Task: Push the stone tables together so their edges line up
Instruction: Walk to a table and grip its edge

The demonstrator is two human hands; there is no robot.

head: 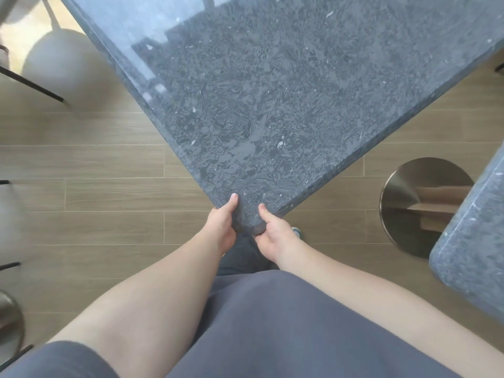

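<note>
A dark grey speckled stone table [272, 91] fills the upper middle of the view, its near corner pointing at me. My left hand [222, 225] grips that corner from the left, thumb on top and fingers hidden under the edge. My right hand [275, 236] grips the same corner from the right, thumb on the top surface and fingers curled below. A second stone table [474, 241] shows a rounded corner at the right edge, apart from the first, with wooden floor between them.
A round brushed-metal table base [401, 203] stands on the wooden floor beneath the second table. Grey chairs with dark thin legs [54, 61] stand at the upper left. More chair parts and a metal base [11, 317] sit at the left edge.
</note>
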